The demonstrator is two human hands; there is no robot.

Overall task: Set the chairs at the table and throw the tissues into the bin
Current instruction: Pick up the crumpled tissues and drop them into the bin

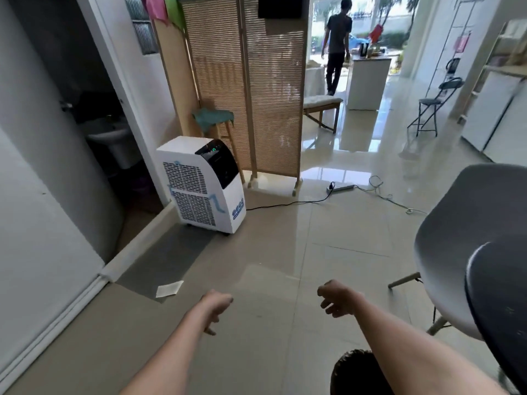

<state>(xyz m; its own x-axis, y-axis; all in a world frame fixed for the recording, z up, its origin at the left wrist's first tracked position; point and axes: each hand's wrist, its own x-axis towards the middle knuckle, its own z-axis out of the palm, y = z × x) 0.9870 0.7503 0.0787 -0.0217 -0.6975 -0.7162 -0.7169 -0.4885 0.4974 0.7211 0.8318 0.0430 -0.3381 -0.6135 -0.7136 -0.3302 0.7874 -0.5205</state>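
Observation:
A flat white tissue (169, 289) lies on the tiled floor, ahead and to the left of my hands, near the doorway sill. My left hand (217, 307) hangs over the floor with fingers loosely curled down, holding nothing, a short way right of the tissue. My right hand (336, 298) is also empty, fingers apart and drooping. A grey shell chair (453, 238) with wooden legs stands at the right edge, close to my right arm. A dark round bin (353, 372) shows at the bottom, partly hidden under my right forearm.
A white portable air cooler (204, 183) stands ahead left, its black cord (288, 203) running across the floor to a power strip (340, 187). A wooden slat screen (256, 89) is behind it. A person (336, 44) walks away at the back. A black folding chair (433, 106) stands far right.

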